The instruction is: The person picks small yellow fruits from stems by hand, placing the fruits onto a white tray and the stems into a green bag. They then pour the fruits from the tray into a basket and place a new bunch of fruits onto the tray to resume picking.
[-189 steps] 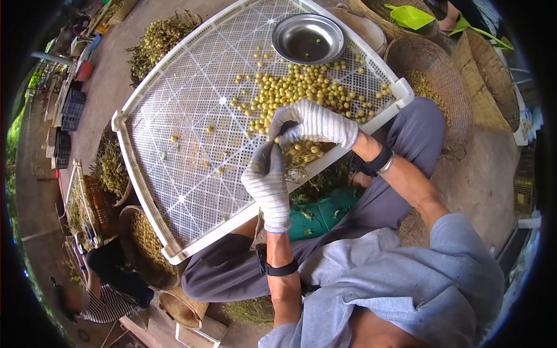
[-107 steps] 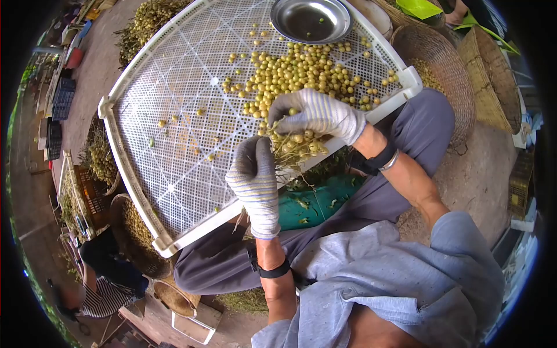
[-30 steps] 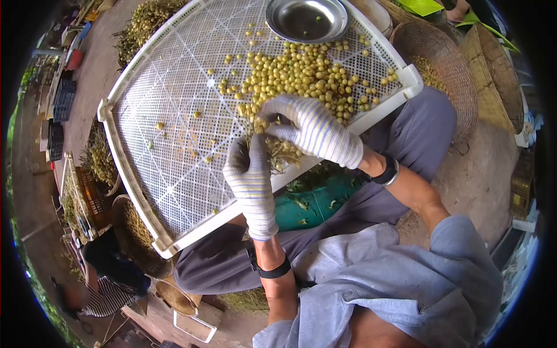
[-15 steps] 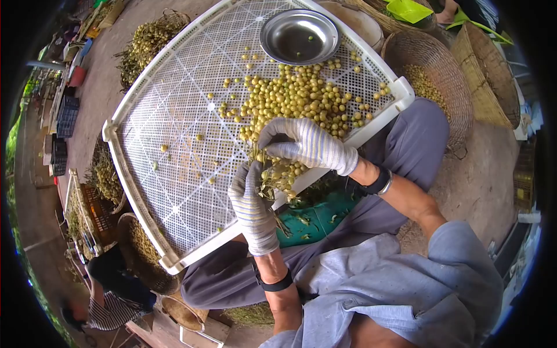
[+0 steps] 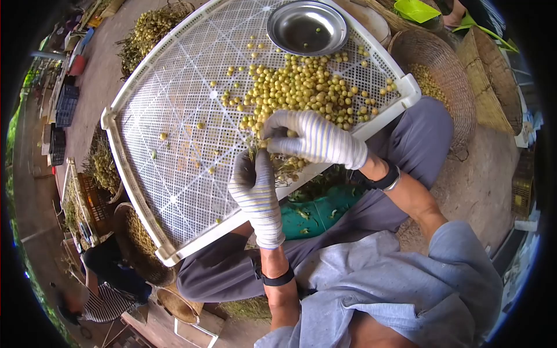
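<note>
My left hand [image 5: 255, 194], in a striped knit glove with greyed fingertips, is closed around the stems of a fruit sprig [image 5: 285, 169] at the near edge of the white mesh tray [image 5: 174, 174]. Right above it, my right hand [image 5: 318, 139], gloved the same way, pinches a small yellow-green fruit [image 5: 263, 144] at the fingertips. Part of the sprig is hidden behind both hands. Beyond them, a heap of loose yellow-green fruits [image 5: 296, 87] lies on the mesh. A steel bowl [image 5: 307, 26] with a couple of fruits stands at the tray's far side.
A green bag [image 5: 316, 217] with plant scraps lies under the tray's near edge. On the right stand a wicker basket [image 5: 458, 110] holding fruits and another basket [image 5: 487, 81]. Fruit bunches [image 5: 151, 35] lie at left. A person in a striped top [image 5: 107, 301] is at lower left.
The sprig that hung below my right hand has shifted up and is now more hidden behind it. Both hands stay close together. The view has shifted slightly.
</note>
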The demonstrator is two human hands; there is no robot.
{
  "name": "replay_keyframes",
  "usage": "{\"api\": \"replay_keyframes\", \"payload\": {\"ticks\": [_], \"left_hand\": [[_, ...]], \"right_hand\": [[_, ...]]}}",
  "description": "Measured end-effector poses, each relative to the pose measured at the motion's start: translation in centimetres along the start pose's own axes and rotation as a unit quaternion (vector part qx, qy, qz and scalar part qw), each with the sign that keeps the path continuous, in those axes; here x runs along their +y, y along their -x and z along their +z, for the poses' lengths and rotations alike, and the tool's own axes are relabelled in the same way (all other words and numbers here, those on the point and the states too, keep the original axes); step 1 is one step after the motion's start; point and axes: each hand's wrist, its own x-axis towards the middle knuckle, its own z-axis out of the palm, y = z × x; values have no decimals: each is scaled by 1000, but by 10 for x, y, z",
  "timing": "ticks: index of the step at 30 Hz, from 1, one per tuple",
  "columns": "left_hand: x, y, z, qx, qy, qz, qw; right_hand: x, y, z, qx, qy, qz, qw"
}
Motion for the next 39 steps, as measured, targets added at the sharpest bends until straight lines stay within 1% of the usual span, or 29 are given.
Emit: {"api": "replay_keyframes", "payload": {"ticks": [1, 2, 4, 5, 7, 9, 10, 12, 13, 14, 15, 16, 18, 19, 21, 23, 24, 26, 27, 29, 30, 31, 32, 33, 34, 36, 37, 38, 39], "left_hand": [[-3, 1, 5, 9, -17, 35, 999], [-5, 2, 4, 12, -32, 41, 999], [-10, 2, 3, 19, -63, 53, 996], [-9, 3, 1, 5, -77, 36, 996], [1, 2, -1, -22, -106, 1, 994], [9, 3, 0, -4, -69, -31, 997], [12, 2, 0, 5, -50, -46, 998], [8, -1, -3, 15, -34, -37, 999], [6, -3, -2, 22, -17, -25, 999], [5, -3, -3, 28, 0, -14, 1000], [11, -1, -6, 18, -18, -44, 999], [9, -2, -7, 13, -40, -23, 999], [1, -3, -5, 1, -84, 17, 996], [-4, -4, -6, -14, -137, 59, 989], [-16, -6, -6, 4, -202, 114, 973], [-21, -4, -7, 13, -242, 157, 957], [-20, -3, -7, 6, -245, 141, 959], [-18, -2, -9, -9, -250, 111, 962], [-18, -2, -9, -17, -230, 97, 968], [-19, -3, -11, -33, -189, 69, 979], [-16, -2, -10, -25, -128, 43, 991], [-12, 0, -8, -18, -65, 17, 998], [-6, 2, -6, -10, -1, -9, 1000], [3, 4, -5, 4, 15, -46, 999], [10, 4, -4, 12, 29, -57, 998], [17, 5, -5, 28, 53, -82, 995], [11, 1, -13, 29, 95, -98, 990], [13, 0, -19, -16, 173, -93, 980], [12, 1, -22, -8, 169, -85, 982]], "right_hand": [[-4, 2, 1, -6, 25, 33, 999], [-5, 4, 1, -12, 50, 65, 997], [-4, 6, 3, -9, 45, 67, 997], [-3, 7, 5, -8, 42, 68, 997], [1, 6, 9, 64, -43, 37, 996], [6, 1, 8, 118, -113, 23, 986], [7, 1, 2, 119, -125, 101, 980], [0, 0, -12, 107, 45, 140, 983], [9, -5, -10, 193, 149, -29, 969], [8, -5, -12, 183, 180, -75, 964], [1, -5, -18, 173, 211, -120, 954], [-6, -5, -23, 163, 243, -164, 942], [-14, 0, -14, 101, 190, -100, 971], [-12, 4, -9, 69, 169, -77, 980], [-4, 9, 1, 25, 137, -22, 990], [0, 11, 3, 17, 120, -17, 993], [0, 11, 4, 12, 110, -16, 994], [-3, 12, 8, 26, 252, -112, 961], [-5, 12, 10, 33, 320, -159, 933], [-9, 14, 12, 44, 319, -156, 934], [-10, 15, 13, 50, 319, -154, 934], [0, 14, 15, 53, 199, -107, 973], [4, 13, 14, 35, 121, -50, 991], [2, 12, 13, 40, 36, 14, 998], [-1, 9, 11, 43, -48, 77, 995], [4, 0, 12, 128, -132, 58, 981], [3, 0, 6, 149, -70, 55, 985], [2, 1, -2, 169, -8, 52, 984], [1, 1, -7, 178, 66, 59, 980]]}}
